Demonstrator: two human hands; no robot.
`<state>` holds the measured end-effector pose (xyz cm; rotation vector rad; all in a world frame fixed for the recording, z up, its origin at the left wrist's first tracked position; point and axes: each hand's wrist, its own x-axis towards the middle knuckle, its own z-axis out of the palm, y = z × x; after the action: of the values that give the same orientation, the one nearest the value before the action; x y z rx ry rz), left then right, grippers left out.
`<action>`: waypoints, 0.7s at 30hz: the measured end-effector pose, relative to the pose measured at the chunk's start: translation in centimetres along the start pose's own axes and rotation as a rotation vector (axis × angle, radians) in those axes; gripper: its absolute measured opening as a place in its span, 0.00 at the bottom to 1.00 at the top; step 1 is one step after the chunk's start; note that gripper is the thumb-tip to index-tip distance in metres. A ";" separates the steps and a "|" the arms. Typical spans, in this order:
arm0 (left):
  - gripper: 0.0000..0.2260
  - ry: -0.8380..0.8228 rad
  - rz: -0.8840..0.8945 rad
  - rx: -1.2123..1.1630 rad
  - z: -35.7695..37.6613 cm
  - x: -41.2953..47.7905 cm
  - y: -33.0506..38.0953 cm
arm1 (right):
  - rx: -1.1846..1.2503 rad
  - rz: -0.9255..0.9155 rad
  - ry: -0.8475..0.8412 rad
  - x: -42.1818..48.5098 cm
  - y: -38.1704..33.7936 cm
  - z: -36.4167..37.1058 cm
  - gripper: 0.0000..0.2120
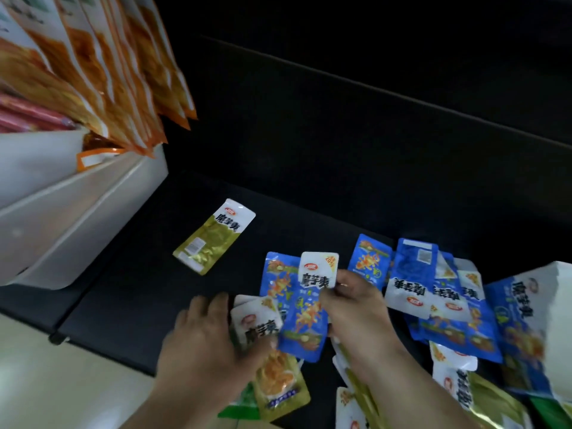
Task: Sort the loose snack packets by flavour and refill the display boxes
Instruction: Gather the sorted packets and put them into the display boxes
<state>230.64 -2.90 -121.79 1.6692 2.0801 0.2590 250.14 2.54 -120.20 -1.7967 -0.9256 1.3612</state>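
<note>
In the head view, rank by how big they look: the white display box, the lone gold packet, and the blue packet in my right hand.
1. white display box
2. blue packet and gold packet look alike; the blue one is nearer, so unranked.

— What's the surface in front of you?
— A black shelf [123, 289]. A white box [77, 212] stands on it at my left.
— And loose on it?
— One yellow-green packet [213, 236] lies flat by itself, well apart from the blue packets [411, 267] that overlap in a heap at my right.
</note>
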 end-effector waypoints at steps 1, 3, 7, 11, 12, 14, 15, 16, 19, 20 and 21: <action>0.43 -0.069 -0.031 0.024 0.2 -0.4 -0.1 | -0.033 -0.012 0.016 0.0 0.1 0.1 0.13; 0.44 -0.097 -0.021 0.012 0.7 -0.8 -0.1 | -0.120 -0.018 0.035 0.0 -0.1 0.1 0.12; 0.31 -0.115 -0.120 -0.221 0.6 -0.6 0.1 | -0.155 -0.026 0.053 0.0 0.1 -0.8 0.10; 0.08 -0.123 -0.169 -0.545 -0.3 -0.4 0.1 | -0.160 -0.001 0.034 -0.3 0.2 -0.5 0.10; 0.05 -0.128 -0.175 -0.600 -0.8 -0.4 0.0 | -0.169 -0.002 0.029 -0.4 0.1 -0.2 0.11; 0.03 -0.132 -0.202 -0.708 -2.1 -0.3 -0.3 | -0.171 -0.005 0.023 -0.5 0.0 0.3 0.12; 0.05 -0.116 -0.222 -0.748 -2.7 -0.1 -0.6 | -0.165 -0.011 0.011 -0.5 -0.1 0.5 0.12; 0.06 -0.090 -0.241 -0.760 -3.2 0.1 -1.0 | -0.161 -0.015 -0.003 -0.3 -0.1 0.7 0.13; 0.04 -0.060 -0.240 -0.729 -3.6 1.5 -2.1 | -0.159 -0.037 -0.045 0.1 -0.1 1.3 0.12; 0.02 -0.072 -0.238 -0.717 -3.4 2.0 -2.4 | -0.181 -0.060 -0.053 0.3 0.0 1.5 0.11; 0.01 -0.080 -0.237 -0.713 -3.3 2.5 -2.5 | -0.209 -0.083 -0.054 0.5 0.1 1.8 0.10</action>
<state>226.51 -0.65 -120.53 0.9832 1.7954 0.7376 248.54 3.06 -120.88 -1.8588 -1.1961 1.3068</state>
